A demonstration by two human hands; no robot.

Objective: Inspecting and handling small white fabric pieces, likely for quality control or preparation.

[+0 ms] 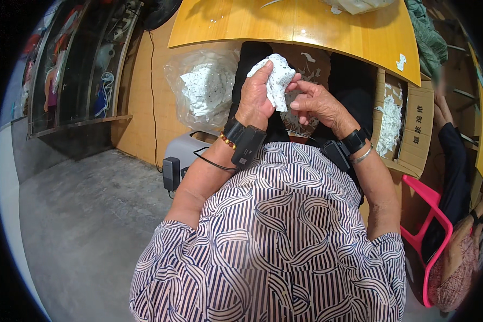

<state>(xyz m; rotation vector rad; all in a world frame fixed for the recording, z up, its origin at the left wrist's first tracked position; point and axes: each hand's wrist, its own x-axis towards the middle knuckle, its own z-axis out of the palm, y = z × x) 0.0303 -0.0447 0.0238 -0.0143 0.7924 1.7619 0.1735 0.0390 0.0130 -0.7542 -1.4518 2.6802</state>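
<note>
A small white piece of fabric with dark specks (278, 80) is gripped in my left hand (256, 95), held above my lap. Close on its right side, my right hand (317, 104) has its fingers bent, with thumb and fingertips drawn near each other. One of its fingers reaches the fabric's edge; whether the fingertips pinch anything is too small to tell. To the left, a clear plastic bag (172, 88) holds a pile of similar speckled white pieces (205, 88). At the right, a cardboard box (419, 123) contains many white scraps (390, 124).
A yellow wooden table (241, 21) spans the far side, with a scrap (401, 61) on it. A grey device (190, 150) stands left of my legs. A rack (80, 64) stands far left. A pink chair (434, 214) and another person's arm (452, 155) are at right.
</note>
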